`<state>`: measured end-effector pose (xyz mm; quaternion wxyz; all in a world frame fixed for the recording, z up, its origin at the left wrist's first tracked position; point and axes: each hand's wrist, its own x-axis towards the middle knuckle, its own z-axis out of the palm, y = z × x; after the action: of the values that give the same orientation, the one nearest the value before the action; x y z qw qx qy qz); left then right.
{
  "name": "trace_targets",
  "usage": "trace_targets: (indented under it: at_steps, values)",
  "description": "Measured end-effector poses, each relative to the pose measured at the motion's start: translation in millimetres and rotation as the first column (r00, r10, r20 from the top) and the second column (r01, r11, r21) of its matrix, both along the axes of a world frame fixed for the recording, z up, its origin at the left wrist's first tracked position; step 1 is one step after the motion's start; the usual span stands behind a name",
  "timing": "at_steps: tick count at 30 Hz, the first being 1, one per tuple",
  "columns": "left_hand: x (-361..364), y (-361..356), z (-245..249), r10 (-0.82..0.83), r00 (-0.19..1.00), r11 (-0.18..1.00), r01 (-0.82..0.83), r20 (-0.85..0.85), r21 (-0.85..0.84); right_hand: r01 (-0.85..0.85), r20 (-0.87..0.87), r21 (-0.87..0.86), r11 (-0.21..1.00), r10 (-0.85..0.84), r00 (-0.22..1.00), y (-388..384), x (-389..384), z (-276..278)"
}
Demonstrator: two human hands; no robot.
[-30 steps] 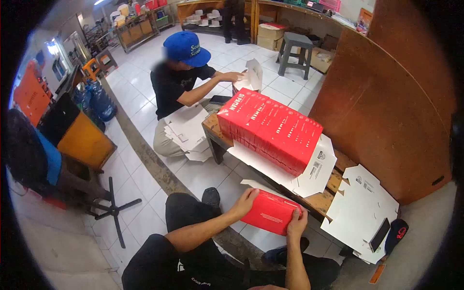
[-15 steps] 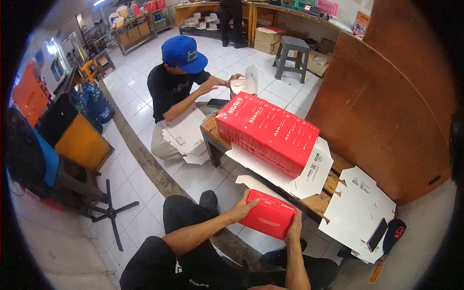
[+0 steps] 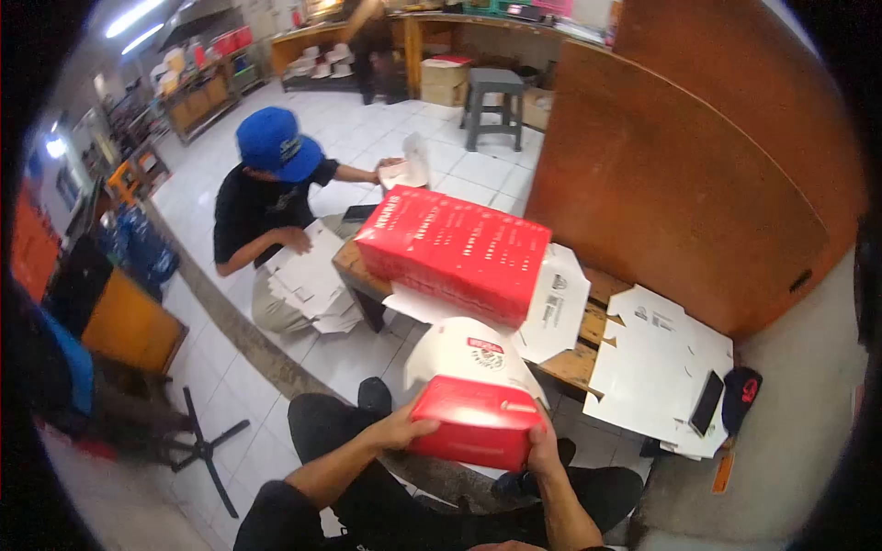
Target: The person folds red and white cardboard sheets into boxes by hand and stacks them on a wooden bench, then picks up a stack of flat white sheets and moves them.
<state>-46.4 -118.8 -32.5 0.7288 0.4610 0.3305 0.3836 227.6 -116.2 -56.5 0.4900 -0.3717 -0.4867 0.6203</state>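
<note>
A red cardboard food box (image 3: 478, 424) is between my two hands above my lap. Its white lid flap (image 3: 464, 354), printed with a logo, stands up on the far side. My left hand (image 3: 404, 428) grips the box's left end with the thumb on the red face. The right end is in my right hand (image 3: 544, 448), whose fingers are partly hidden behind the box. Just beyond, a long stack of folded red boxes (image 3: 455, 243) rests on a low wooden bench (image 3: 579, 363), partly over white cardboard.
Flat white box sheets (image 3: 643, 386) lie on the bench's right end with a phone (image 3: 706, 402) on them, beside a dark cap (image 3: 740, 397). Opposite left, a seated person in a blue cap (image 3: 277, 145) handles white cardboard (image 3: 317, 280). A grey stool (image 3: 494, 106) stands behind.
The box in my hands has tilted, and its white lid with the logo now shows. My view has shifted right. The seated person's one hand has moved down to the white cardboard.
</note>
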Motion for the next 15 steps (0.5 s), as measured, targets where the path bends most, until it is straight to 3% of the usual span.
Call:
trace_targets:
  at_steps: [1,2,4,6,7,9,10,11,14,15]
  values:
    - [-4,-13,6,0.029,0.999,0.997,-0.031,0.027,0.077,-0.014,0.114,0.108,0.994,0.002,0.993,-8,3,3]
    - [-9,-21,11,0.060,0.997,0.986,-0.068,0.056,0.150,-0.011,0.090,0.117,0.993,0.000,0.996,-18,4,16]
    - [-20,-16,17,0.132,0.984,0.980,-0.147,0.117,0.131,-0.136,-0.234,0.083,0.987,0.152,0.960,-30,0,45]
    - [-18,0,45,0.164,0.973,0.976,-0.183,0.162,0.115,-0.285,-0.480,0.081,0.955,0.288,0.829,-33,2,74]
    - [-13,22,72,0.145,0.973,0.978,-0.168,0.177,0.124,-0.291,-0.322,0.231,0.929,0.355,0.878,-30,8,79]
    - [-9,62,92,0.025,0.998,0.944,-0.041,0.052,0.328,-0.345,0.039,0.506,0.791,0.378,0.925,-23,21,89]
    - [-3,84,104,-0.020,1.000,0.912,0.016,0.005,0.410,-0.276,0.186,0.582,0.765,0.205,0.961,-23,24,106]
    - [6,98,112,-0.062,0.997,0.871,0.077,-0.047,0.485,-0.237,0.099,0.476,0.847,0.217,0.971,-28,30,109]
    - [43,114,102,-0.090,0.991,0.944,0.053,0.101,0.326,-0.128,-0.140,0.132,0.983,0.146,0.979,-38,47,120]
    - [55,115,80,-0.026,0.991,0.923,-0.026,0.129,0.384,-0.032,-0.139,0.157,0.987,0.054,0.989,-37,45,125]
